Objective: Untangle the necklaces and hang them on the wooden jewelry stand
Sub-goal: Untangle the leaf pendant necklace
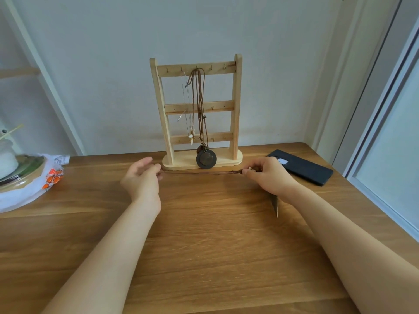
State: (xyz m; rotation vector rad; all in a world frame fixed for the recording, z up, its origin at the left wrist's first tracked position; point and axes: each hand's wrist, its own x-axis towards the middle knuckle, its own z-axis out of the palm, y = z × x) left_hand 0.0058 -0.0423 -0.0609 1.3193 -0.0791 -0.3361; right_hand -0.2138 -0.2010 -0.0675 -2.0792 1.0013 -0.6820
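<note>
A wooden jewelry stand (235, 103) with three hooked rails stands at the back of the table. A brown cord necklace with a round dark pendant (206, 159) and a thin necklace with pale tooth-like charms (191, 135) hang from its top rail. In front of the stand's base, a brown cord necklace (201, 172) is stretched level between my hands. My left hand (142, 177) pinches its left end. My right hand (267, 175) grips its right end, and a brownish pointed pendant (275, 205) dangles below that hand.
A black phone (301, 167) lies on the wooden table (204, 245) at the right rear. At the left edge sit a round lidded dish (20, 171) on white wrapping and an orange-printed packet (53, 177). A wall stands behind, with a window frame to the right.
</note>
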